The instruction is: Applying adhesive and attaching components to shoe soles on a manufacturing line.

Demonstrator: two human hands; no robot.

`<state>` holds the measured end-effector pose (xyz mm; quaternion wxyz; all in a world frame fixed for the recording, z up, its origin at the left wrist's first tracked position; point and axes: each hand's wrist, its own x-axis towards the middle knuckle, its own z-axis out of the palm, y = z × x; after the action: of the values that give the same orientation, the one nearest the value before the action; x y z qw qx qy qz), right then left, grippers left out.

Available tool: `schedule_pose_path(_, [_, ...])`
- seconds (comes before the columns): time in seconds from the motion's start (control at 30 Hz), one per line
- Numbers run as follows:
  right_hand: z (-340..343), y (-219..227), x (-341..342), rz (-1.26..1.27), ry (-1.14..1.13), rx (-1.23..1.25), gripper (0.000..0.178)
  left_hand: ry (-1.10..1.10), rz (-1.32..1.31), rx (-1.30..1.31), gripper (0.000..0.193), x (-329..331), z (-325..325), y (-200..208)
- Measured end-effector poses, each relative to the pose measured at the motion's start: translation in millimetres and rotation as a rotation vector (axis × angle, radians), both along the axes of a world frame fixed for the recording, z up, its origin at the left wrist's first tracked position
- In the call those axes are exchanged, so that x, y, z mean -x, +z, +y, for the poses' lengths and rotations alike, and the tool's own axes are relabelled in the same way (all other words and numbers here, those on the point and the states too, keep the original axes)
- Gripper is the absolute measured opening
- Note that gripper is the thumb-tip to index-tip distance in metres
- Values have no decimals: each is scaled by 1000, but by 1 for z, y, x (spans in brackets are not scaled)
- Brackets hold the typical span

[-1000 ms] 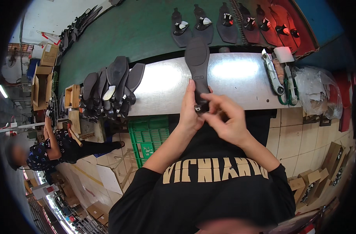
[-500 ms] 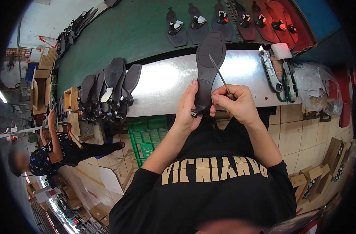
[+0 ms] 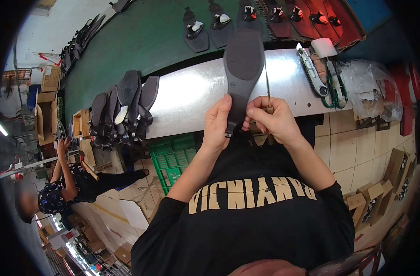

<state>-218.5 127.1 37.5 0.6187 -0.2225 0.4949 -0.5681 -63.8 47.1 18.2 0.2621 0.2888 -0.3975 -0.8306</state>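
A dark sandal (image 3: 245, 57) is held up over the metal bench edge, underside facing me and toe pointing away. My left hand (image 3: 218, 120) grips it near the heel, thumb along the left side. My right hand (image 3: 275, 120) is closed round the handle of a thin pointed metal tool, like an awl (image 3: 267, 78). Its shaft points away from me, just right of the sole. The right fingertips are close to the heel's right edge; whether they touch it is unclear.
Sandals (image 3: 127, 108) are piled at the bench's left. More sandals (image 3: 220, 25) stand in a row on the green surface (image 3: 127, 43), several in red light. A utility knife (image 3: 312, 73), scissors (image 3: 335, 87) and a plastic bag (image 3: 371, 87) lie right. A green crate (image 3: 171, 158) sits below; another person (image 3: 65, 186) is left.
The awl has swung from across the sole to beside its right edge, now pointing straight away from me. The sandal has turned slightly, and the whole view has shifted a little.
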Motion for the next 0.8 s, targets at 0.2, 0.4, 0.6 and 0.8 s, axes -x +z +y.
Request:
schedule_pose_path(0.2, [4,-14,-28,178,-248,113,15,214,3,-38,42,9,5,-6])
schedule_pose_path(0.4, [3,-24,-35,313,-300,87,11,338,24,-1,38,10,12,-19])
schedule_pose_path(0.6, [1,-22,-31,340,-300,101,9,293,82,-134,36,18,10,-19])
schedule_pose_path(0.8, [-2,-14,-21,-45,-46,6,13,189,122,-124,38,5,4,-19])
